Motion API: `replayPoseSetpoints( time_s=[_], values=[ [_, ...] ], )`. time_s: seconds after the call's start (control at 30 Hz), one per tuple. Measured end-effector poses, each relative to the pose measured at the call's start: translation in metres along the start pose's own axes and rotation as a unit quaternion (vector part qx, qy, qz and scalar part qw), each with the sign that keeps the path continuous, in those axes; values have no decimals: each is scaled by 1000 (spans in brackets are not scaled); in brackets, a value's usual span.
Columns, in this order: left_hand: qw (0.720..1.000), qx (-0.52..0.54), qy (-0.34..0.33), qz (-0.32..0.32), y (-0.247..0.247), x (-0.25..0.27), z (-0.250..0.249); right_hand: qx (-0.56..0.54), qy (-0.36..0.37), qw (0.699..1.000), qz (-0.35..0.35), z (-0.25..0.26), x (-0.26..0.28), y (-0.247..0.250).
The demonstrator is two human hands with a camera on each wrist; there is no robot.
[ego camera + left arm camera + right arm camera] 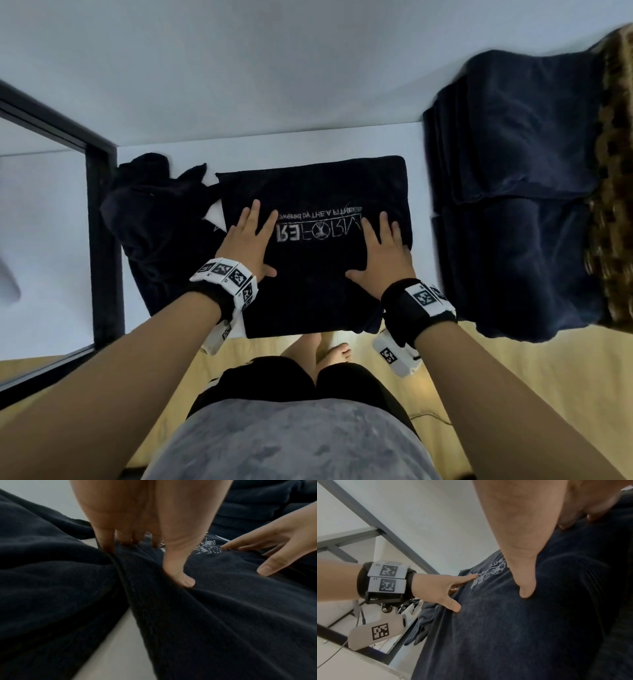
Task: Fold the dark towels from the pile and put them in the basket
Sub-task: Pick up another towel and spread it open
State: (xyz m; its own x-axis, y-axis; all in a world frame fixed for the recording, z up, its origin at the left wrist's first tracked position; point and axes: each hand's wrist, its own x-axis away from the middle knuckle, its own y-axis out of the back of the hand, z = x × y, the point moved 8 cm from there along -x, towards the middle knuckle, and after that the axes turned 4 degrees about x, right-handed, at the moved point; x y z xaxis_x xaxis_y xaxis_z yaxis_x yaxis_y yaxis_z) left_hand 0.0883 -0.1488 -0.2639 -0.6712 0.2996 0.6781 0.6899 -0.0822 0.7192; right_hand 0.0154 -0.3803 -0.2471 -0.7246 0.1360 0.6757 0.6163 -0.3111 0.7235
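Observation:
A dark towel with a white printed logo lies folded flat on the white table. My left hand presses flat on its left edge, fingers straight and spread. On the towel's right side my right hand lies flat the same way. The left wrist view shows the left hand's fingers down on the towel's edge, and the right wrist view shows the right hand's thumb on the cloth. A crumpled pile of dark towels sits just left. At the right, a leopard-patterned basket holds folded dark blue towels.
A black metal frame stands along the table's left side, right against the pile. The table's front edge runs just below the towel, with pale wooden floor and my bare feet beneath. A grey wall backs the table.

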Motion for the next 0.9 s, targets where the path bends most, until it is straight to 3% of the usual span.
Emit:
replayPoseSetpoints(
  time_s=[0.43, 0.57, 0.67, 0.77, 0.9],
  values=[
    [1000, 6, 16, 9, 57, -54, 15, -13, 48, 998, -31, 7, -57, 55],
    [999, -7, 29, -16, 61, -51, 10, -97, 38, 984, -142, 3, -17, 61],
    [995, -2, 39, -95, 64, -39, -2, -165, -13, 964, -210, -9, 33, 43],
    [980, -21, 30, -194, 64, -16, -22, -186, -88, 968, -142, -29, 64, -5],
    [975, 92, 69, -190, 33, 18, -28, -232, -137, 960, -76, -47, 79, -53]
  ],
)
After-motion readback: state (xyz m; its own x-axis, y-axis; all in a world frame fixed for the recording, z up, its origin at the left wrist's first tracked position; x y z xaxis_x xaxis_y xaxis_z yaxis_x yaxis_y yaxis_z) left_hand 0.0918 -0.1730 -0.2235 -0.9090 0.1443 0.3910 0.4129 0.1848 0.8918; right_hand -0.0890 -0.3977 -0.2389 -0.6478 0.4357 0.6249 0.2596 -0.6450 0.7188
